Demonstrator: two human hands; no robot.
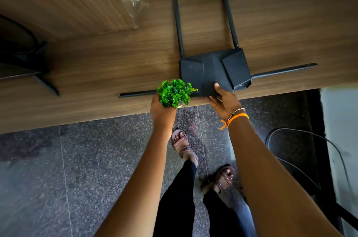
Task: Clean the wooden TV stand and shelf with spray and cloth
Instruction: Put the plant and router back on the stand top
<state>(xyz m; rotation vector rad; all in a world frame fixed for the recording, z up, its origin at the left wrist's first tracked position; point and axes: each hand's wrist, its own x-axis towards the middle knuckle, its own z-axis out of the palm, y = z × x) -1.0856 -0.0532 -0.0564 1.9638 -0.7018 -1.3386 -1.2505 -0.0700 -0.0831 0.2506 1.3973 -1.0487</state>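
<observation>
Clearing the wooden TV stand (96, 73): left hand (161, 109) grips a small artificial plant (174, 92); right hand (225, 101), at three o'clock, grasps the router (213, 72), best lifted level, antennas clear.

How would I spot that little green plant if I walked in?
Find the long brown wooden TV stand along the wall. At its front edge sits a black angular router with four antennas; beside it, the left hand holds the small bushy green artificial plant, the only bright green, leafy thing there.
</observation>
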